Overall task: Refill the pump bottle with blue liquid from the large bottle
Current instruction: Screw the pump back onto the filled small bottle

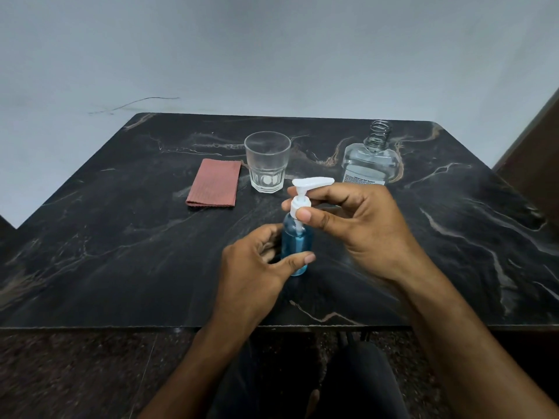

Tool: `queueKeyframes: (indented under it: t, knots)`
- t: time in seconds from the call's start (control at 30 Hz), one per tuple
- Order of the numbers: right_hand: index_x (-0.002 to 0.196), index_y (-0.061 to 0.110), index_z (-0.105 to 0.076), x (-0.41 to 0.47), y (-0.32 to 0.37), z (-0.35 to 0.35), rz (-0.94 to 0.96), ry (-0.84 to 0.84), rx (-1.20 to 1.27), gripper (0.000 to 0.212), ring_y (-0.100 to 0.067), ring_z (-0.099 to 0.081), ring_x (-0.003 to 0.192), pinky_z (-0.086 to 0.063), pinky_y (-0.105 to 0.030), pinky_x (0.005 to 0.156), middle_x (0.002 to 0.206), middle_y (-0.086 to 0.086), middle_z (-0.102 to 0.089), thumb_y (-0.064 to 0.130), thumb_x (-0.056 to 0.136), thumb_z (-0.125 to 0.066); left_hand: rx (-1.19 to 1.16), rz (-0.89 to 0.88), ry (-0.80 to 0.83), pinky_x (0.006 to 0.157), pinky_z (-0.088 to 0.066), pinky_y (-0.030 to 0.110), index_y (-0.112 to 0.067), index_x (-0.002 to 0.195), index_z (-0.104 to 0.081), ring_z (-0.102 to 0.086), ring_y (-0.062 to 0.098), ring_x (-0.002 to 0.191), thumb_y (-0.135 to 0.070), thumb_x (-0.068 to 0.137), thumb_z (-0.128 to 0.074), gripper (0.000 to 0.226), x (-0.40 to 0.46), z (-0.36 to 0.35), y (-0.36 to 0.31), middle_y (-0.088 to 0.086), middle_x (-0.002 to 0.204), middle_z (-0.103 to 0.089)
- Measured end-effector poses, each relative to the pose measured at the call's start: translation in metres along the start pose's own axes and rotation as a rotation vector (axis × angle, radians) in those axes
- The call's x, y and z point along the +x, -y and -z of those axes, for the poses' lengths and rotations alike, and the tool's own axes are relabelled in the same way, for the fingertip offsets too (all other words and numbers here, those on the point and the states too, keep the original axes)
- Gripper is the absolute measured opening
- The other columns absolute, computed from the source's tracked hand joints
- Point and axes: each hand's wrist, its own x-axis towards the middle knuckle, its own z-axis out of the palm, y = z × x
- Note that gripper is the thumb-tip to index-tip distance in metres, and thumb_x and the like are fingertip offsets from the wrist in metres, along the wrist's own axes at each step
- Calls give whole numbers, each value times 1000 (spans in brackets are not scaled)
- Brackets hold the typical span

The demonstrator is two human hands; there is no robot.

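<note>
A small clear pump bottle [298, 241] holding blue liquid stands upright on the dark marble table [121, 252], near the middle. My left hand [257, 267] wraps its lower body, thumb across the front. My right hand [357, 225] pinches the white pump collar [299, 204] between thumb and fingers; the white pump head [313, 182] points right above it. The large clear bottle [370, 161] stands uncapped at the back right and looks empty of blue liquid.
An empty clear glass tumbler [267, 161] stands behind the pump bottle. A folded reddish cloth [214, 182] lies to its left. A pale wall rises behind the table. My dark-trousered legs show below the table's near edge.
</note>
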Motion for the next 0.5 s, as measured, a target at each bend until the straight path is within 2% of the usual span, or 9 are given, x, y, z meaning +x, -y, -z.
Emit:
queueKeyframes:
  t: [0.1, 0.23, 0.37, 0.43, 0.5]
  knots:
    - [98, 7, -76, -2, -3, -6, 10, -98, 30, 23, -20, -76, 91, -60, -29, 82, 95, -7, -79, 9, 76, -81, 15, 5, 1, 94, -59, 25, -26, 118, -73, -73, -2, 104, -29, 70, -91, 51, 0, 1, 2, -13, 111, -78]
    - [87, 12, -73, -5, -9, -17, 15, -238, 18, 28, -23, -75, 80, -62, -35, 75, 86, -6, -78, 20, 64, -88, 17, 4, -12, 93, -60, 26, -27, 115, -74, -73, -2, 102, -28, 70, -92, 49, 1, 0, 3, -15, 108, -79]
    - [86, 14, -70, -4, -12, -26, 20, -336, -41, 35, -28, -73, 83, -62, -47, 76, 87, -6, -76, 22, 61, -93, 29, -15, -5, 94, -59, 25, -25, 119, -73, -72, -3, 106, -31, 70, -91, 53, 1, 0, 3, -14, 113, -77]
    - [90, 19, -69, -5, -12, -25, 19, -324, -92, 38, -23, -72, 86, -61, -47, 77, 90, -1, -75, 25, 62, -94, 23, -11, 1, 96, -59, 29, -25, 121, -72, -71, -2, 109, -30, 70, -91, 54, 1, 1, 3, -13, 116, -77]
    - [104, 22, -68, -7, -13, -20, 22, -255, -142, 47, -16, -69, 97, -59, -43, 84, 100, 2, -73, 26, 64, -93, 35, -21, 6, 97, -59, 31, -26, 119, -72, -71, 0, 110, -29, 70, -91, 52, 0, 1, 2, -13, 116, -77]
